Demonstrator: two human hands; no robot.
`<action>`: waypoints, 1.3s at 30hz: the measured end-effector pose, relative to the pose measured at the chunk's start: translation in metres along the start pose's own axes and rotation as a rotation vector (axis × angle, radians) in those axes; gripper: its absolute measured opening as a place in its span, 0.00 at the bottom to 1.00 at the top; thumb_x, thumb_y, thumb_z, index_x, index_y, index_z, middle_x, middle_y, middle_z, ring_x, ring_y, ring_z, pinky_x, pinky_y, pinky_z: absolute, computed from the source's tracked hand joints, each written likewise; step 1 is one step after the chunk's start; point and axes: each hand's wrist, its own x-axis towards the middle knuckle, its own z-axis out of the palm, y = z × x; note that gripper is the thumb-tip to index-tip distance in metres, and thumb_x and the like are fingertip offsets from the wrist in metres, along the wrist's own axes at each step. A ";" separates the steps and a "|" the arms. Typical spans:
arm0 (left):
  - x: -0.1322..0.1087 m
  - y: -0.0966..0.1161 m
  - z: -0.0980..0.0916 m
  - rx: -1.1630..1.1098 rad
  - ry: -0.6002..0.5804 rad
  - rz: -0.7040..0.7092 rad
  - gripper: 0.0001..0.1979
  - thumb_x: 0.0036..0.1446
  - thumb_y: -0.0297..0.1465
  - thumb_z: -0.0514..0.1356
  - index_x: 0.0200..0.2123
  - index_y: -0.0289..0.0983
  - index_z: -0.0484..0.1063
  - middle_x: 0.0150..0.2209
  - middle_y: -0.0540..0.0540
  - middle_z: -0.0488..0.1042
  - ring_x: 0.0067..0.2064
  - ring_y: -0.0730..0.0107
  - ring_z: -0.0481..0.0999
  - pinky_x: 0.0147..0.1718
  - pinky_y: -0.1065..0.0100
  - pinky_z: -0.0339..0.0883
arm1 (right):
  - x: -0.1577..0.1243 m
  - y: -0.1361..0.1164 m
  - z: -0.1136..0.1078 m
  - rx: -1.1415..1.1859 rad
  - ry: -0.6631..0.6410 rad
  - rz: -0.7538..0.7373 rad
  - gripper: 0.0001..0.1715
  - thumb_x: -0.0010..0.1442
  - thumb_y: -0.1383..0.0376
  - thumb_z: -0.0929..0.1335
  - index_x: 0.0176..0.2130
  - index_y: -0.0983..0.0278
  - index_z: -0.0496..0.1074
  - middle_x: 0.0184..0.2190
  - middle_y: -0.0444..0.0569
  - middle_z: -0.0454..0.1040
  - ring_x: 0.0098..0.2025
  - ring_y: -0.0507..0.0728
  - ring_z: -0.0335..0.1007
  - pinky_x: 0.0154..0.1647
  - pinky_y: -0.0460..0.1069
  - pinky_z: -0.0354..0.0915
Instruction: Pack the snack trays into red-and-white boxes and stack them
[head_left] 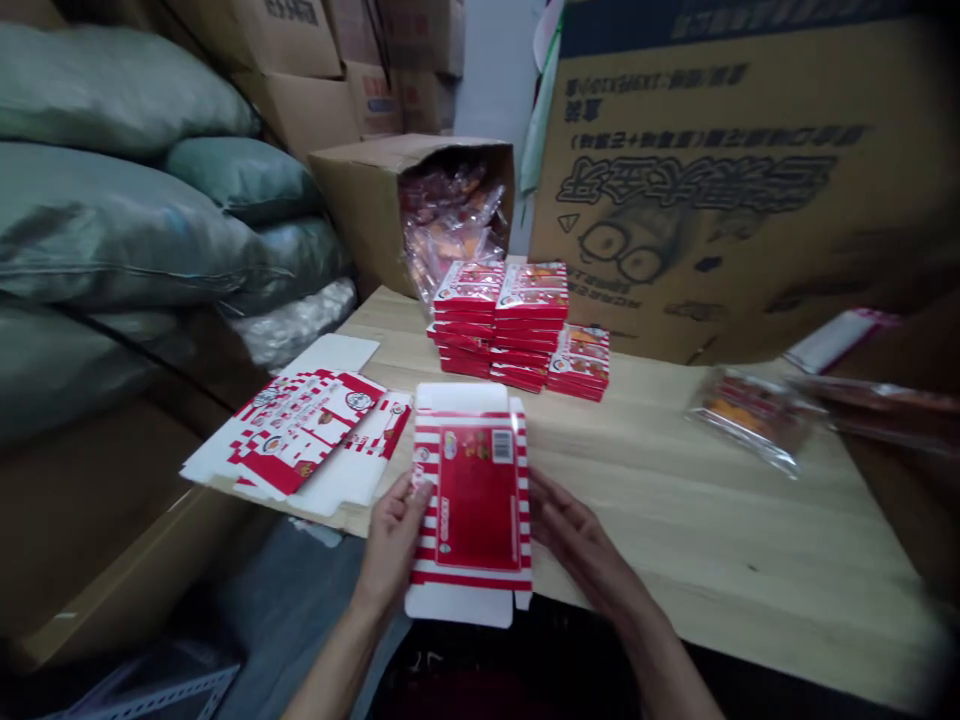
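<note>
A red-and-white striped carton (480, 500) with a barcode stands in front of me near the table's front edge, its white end flaps unfolded at top and bottom. My left hand (396, 535) grips its left side, thumb on the front edge and the other fingers partly hidden. Beside the right side is my right hand (577, 540), fingers stretched out and fingertips at the carton's edge; whether they press on it I cannot tell. To the left lie several flat printed carton blanks (300, 430), overlapping one another.
Stacked red-and-white boxes (499, 320) stand at the back of the wooden table (675, 510). Behind them, an opened cardboard box (360, 200) holds clear-wrapped packets (454, 225). One wrapped packet (750, 410) lies at right. A large carton (735, 200) blocks the back; stuffed sacks (112, 220) pile up left.
</note>
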 end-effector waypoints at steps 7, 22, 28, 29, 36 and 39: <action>0.004 -0.014 0.041 0.826 -0.008 0.695 0.26 0.68 0.33 0.59 0.67 0.44 0.61 0.66 0.38 0.66 0.67 0.52 0.65 0.65 0.48 0.60 | -0.035 0.017 -0.006 -0.065 0.151 -0.046 0.29 0.61 0.48 0.74 0.58 0.56 0.76 0.52 0.53 0.82 0.58 0.67 0.76 0.59 0.64 0.72; -0.005 -0.011 0.065 0.875 -0.145 0.710 0.24 0.64 0.34 0.66 0.61 0.44 0.66 0.61 0.40 0.69 0.65 0.52 0.64 0.67 0.46 0.50 | -0.062 0.018 -0.016 0.170 0.267 0.128 0.34 0.51 0.49 0.80 0.53 0.60 0.78 0.48 0.54 0.85 0.51 0.69 0.82 0.60 0.68 0.71; -0.036 -0.047 0.059 0.560 -0.247 0.244 0.19 0.69 0.38 0.58 0.60 0.42 0.70 0.57 0.39 0.77 0.58 0.54 0.76 0.57 0.54 0.70 | -0.057 0.023 -0.016 0.268 0.412 0.112 0.34 0.50 0.48 0.81 0.52 0.60 0.77 0.47 0.56 0.85 0.48 0.71 0.83 0.52 0.67 0.76; -0.041 -0.047 0.061 0.518 -0.303 0.184 0.18 0.68 0.39 0.60 0.58 0.42 0.72 0.55 0.39 0.79 0.56 0.54 0.78 0.55 0.55 0.71 | -0.057 0.024 -0.015 0.251 0.424 0.105 0.34 0.50 0.48 0.81 0.50 0.61 0.77 0.46 0.56 0.85 0.48 0.72 0.83 0.52 0.67 0.77; -0.054 -0.024 0.075 0.454 -0.481 0.054 0.18 0.63 0.39 0.65 0.54 0.40 0.77 0.48 0.43 0.84 0.42 0.58 0.82 0.41 0.64 0.74 | -0.060 0.025 -0.003 0.104 0.501 0.044 0.33 0.44 0.47 0.82 0.44 0.62 0.80 0.41 0.55 0.86 0.45 0.72 0.84 0.50 0.65 0.77; -0.050 -0.030 0.074 0.428 -0.516 0.068 0.15 0.67 0.40 0.60 0.46 0.36 0.81 0.42 0.42 0.84 0.42 0.58 0.81 0.42 0.65 0.73 | -0.064 0.022 -0.004 0.096 0.478 0.059 0.31 0.46 0.49 0.82 0.44 0.62 0.81 0.43 0.55 0.86 0.46 0.72 0.83 0.51 0.65 0.76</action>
